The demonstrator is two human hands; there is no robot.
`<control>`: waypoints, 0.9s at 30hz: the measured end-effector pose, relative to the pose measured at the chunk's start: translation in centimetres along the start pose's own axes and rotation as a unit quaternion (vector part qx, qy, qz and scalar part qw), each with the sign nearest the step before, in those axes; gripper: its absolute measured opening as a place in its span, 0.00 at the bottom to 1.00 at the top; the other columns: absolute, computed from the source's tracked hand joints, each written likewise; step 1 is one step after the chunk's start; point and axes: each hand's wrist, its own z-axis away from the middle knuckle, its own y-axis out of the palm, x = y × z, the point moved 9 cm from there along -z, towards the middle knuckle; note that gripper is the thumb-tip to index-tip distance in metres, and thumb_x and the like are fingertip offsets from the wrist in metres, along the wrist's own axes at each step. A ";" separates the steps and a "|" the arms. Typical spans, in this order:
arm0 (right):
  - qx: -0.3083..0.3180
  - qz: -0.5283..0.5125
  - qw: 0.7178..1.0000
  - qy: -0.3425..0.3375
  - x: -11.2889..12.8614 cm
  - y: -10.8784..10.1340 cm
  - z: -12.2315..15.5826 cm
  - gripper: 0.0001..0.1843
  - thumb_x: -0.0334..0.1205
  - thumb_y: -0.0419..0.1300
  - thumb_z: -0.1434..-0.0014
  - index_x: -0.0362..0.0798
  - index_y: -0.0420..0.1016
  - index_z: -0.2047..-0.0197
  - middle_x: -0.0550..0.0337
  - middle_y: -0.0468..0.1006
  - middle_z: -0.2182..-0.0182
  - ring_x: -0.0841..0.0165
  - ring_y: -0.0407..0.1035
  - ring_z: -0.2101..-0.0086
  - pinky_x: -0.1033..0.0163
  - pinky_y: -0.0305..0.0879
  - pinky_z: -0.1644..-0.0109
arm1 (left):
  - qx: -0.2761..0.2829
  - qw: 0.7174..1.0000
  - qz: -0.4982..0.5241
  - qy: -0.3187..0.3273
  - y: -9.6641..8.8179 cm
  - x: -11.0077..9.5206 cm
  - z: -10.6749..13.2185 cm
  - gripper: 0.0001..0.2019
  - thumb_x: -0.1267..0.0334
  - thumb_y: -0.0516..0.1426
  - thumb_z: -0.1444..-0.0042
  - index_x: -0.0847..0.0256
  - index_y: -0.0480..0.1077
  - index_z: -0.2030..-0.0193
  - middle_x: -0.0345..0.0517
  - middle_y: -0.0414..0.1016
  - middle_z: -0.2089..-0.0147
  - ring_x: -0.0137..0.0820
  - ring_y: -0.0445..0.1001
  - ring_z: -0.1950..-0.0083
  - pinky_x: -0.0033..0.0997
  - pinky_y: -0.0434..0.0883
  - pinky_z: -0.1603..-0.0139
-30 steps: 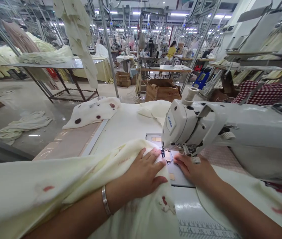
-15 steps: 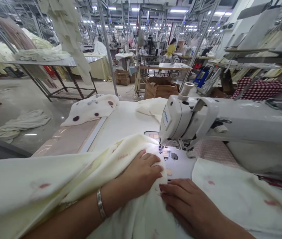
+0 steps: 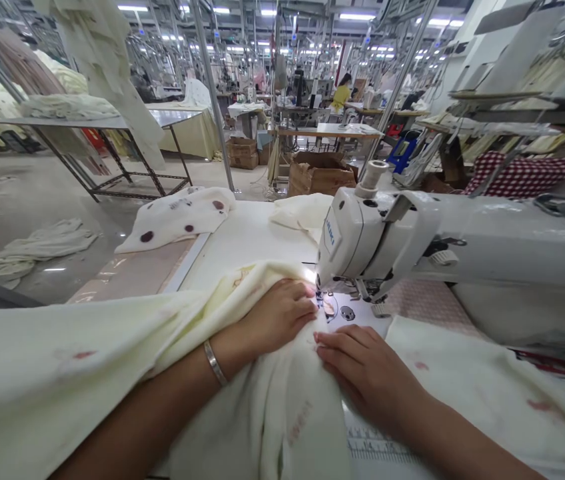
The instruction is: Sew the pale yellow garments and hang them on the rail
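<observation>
Each hand (image 3: 282,317) (image 3: 365,367) touches cloth (image 3: 162,327) near its edge.

Sewing table (image 3: 237,230): white top, ruler scale (image 3: 382,448) in the foreground | On it: 1 sewing machine (image 3: 472,233), printed cream cloth (image 3: 305,387) (draped in folds), spotted cloth (image 3: 175,217) at far left | Floor (image 3: 90,210): pale, glossy, bearing crumpled cloth (image 3: 45,247) and open cardboard box (image 3: 320,179)

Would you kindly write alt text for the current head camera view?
A person's left hand and right hand touch pale printed fabric at a white sewing machine. Spotted cloth lies beyond the left hand.
</observation>
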 end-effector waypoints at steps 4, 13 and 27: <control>0.002 0.003 1.000 0.012 -0.4 0.2 -0.2 0.12 0.31 0.51 0.38 0.45 0.71 0.54 0.54 0.75 0.53 0.63 0.65 0.58 0.55 0.62 0.57 | 0.013 1.000 0.018 0.003 0.0 0.6 -0.4 0.09 0.66 0.51 0.38 0.61 0.70 0.66 0.46 0.71 0.57 0.31 0.67 0.52 0.32 0.63 0.47; -0.002 0.007 1.000 0.019 -0.9 0.5 -0.3 0.14 0.30 0.50 0.38 0.44 0.70 0.51 0.51 0.73 0.51 0.61 0.65 0.56 0.54 0.62 0.57 | 0.010 1.000 0.024 -0.004 0.1 1.1 -0.7 0.11 0.68 0.49 0.38 0.62 0.68 0.69 0.46 0.70 0.60 0.30 0.67 0.55 0.31 0.64 0.50; 0.012 0.059 0.998 0.026 0.7 0.0 -0.2 0.17 0.41 0.53 0.38 0.43 0.67 0.48 0.46 0.69 0.47 0.58 0.64 0.50 0.52 0.65 0.53 | -0.010 1.000 0.000 -0.016 -0.2 1.2 -0.1 0.06 0.70 0.52 0.40 0.62 0.68 0.68 0.46 0.71 0.57 0.31 0.67 0.52 0.31 0.65 0.47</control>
